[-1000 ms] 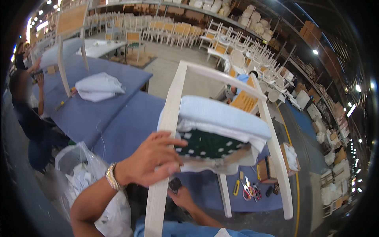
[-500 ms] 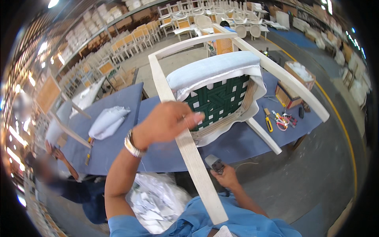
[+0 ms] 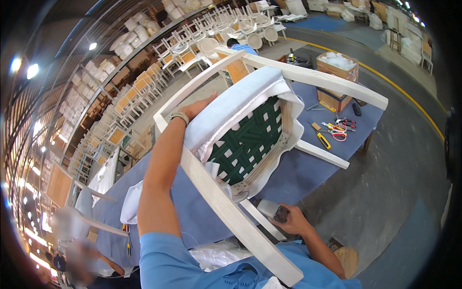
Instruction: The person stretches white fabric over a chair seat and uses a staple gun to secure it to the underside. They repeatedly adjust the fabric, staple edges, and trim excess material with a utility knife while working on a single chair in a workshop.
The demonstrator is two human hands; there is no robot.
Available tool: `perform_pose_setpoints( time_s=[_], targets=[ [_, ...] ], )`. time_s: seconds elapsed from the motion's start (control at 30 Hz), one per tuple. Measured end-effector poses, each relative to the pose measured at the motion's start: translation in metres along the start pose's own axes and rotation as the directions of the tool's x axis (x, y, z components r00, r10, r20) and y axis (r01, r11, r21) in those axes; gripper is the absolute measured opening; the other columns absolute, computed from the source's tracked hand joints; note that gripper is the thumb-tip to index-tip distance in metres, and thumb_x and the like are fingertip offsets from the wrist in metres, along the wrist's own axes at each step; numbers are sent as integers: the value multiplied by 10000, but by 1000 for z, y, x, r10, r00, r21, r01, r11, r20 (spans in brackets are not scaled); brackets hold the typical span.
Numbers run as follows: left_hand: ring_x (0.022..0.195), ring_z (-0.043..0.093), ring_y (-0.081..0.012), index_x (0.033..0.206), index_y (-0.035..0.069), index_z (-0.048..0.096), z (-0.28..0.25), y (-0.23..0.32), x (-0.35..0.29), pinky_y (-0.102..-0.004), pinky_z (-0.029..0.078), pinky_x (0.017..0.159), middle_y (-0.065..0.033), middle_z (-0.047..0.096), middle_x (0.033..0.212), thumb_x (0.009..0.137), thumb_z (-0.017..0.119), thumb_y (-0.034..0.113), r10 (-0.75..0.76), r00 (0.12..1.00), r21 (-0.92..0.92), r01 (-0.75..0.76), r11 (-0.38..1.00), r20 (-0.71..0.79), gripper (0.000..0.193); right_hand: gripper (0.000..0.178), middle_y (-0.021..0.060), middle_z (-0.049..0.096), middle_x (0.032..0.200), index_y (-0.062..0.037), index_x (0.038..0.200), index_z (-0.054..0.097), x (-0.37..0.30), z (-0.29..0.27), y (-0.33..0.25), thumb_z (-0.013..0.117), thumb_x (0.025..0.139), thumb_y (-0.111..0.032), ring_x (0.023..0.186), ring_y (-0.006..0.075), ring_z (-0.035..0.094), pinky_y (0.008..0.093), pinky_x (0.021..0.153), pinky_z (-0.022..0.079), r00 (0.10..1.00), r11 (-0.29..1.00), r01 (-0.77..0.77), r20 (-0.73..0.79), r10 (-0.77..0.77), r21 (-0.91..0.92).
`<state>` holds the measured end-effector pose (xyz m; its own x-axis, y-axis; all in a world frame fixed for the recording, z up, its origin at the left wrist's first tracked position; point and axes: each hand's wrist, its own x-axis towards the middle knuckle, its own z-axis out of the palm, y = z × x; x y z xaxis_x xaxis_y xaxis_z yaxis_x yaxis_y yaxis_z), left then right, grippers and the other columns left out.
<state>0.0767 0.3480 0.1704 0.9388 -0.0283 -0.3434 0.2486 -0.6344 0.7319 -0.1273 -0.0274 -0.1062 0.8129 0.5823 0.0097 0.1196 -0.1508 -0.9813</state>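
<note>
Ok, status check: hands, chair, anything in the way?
Left hand at seat's far edge; right hand holding grey handheld tool. Chair tipped, green webbing facing person. Loose white fabric around webbing; cardboard box beyond.

The wearer's shirt [image 3: 202, 270] was light blue, with a short left sleeve [image 3: 162, 248] ending above the elbow. A metallic wristband [image 3: 180, 116] encircled the left wrist. Small dark lettering [image 3: 240, 280] marked the shirt's front. The left hand [image 3: 199, 106] and right hand [image 3: 295, 221] were bare.
</note>
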Motion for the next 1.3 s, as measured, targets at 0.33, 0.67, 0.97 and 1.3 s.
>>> perform_pose_setpoints(
  time_s=[0.33, 0.67, 0.97, 1.3],
  targets=[
    [1411, 463, -348, 1557, -9, 358, 35, 32, -52, -370, 347, 1170, -271, 446, 1534, 905, 583, 724, 233, 968, 411, -174, 895, -98, 1007, 444, 151, 743, 975, 1, 1210, 675, 54, 0, -18, 814, 849, -217, 899, 249, 735, 355, 812, 564, 932, 874, 335, -261, -253, 352],
    [1420, 438, -444, 1564, -69, 267, 42, 25, -54, -421, 334, 1188, -360, 427, 1508, 807, 731, 599, 414, 902, 706, -216, 674, -120, 1111, 324, 158, 749, 1006, -9, 1165, 705, 164, -11, -118, 761, 886, -165, 875, 299, 736, 372, 798, 569, 727, 802, 592, -483, -487, 82],
    [1342, 486, -501, 1559, -71, 245, 41, 17, -47, -446, 386, 1151, -416, 452, 1427, 723, 778, 432, 453, 888, 741, -247, 624, -85, 1111, 325, 152, 726, 961, -13, 1152, 684, 177, -8, -124, 776, 863, -129, 811, 303, 708, 369, 749, 563, 663, 756, 641, -399, -633, -133],
    [1436, 394, -445, 1574, -59, 217, 43, 20, -54, -431, 313, 1202, -374, 387, 1510, 718, 764, 321, 388, 917, 727, -205, 655, -91, 1085, 308, 124, 725, 883, 22, 1097, 670, 180, -5, -124, 789, 843, -106, 746, 206, 660, 332, 731, 544, 730, 791, 612, -395, -558, 13]
  ],
)
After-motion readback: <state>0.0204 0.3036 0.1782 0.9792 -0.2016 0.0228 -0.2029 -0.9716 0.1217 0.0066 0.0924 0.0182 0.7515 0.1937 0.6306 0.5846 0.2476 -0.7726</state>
